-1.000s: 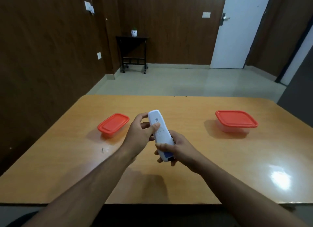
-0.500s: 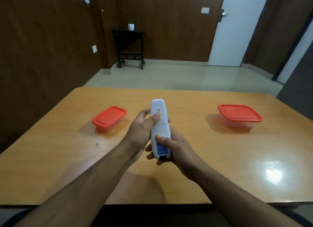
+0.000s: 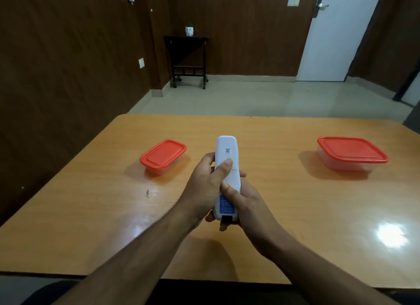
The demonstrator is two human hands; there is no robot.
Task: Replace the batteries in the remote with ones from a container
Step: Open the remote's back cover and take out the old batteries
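Observation:
A white remote (image 3: pixel 227 159) is held back side up over the middle of the table, pointing away from me, with a QR code near its far end and a blue label near my end. My left hand (image 3: pixel 205 186) grips its left side, thumb lying on the back cover. My right hand (image 3: pixel 246 204) grips the lower part, thumb pressing just above the blue label. A small container with a red lid (image 3: pixel 163 156) stands on the left, a larger red-lidded one (image 3: pixel 351 153) on the right. Both lids are on, so their contents are hidden.
The orange wooden table (image 3: pixel 284 213) reaches to its near edge just below my forearms. A tiny dark speck (image 3: pixel 147 193) lies left of my hands. Beyond the table are bare floor, a black side table (image 3: pixel 188 61) and a white door (image 3: pixel 336 32).
The remote has swung from tilted left to pointing straight away from me. My right thumb has moved up onto its back. The camera has tilted, shifting the scene.

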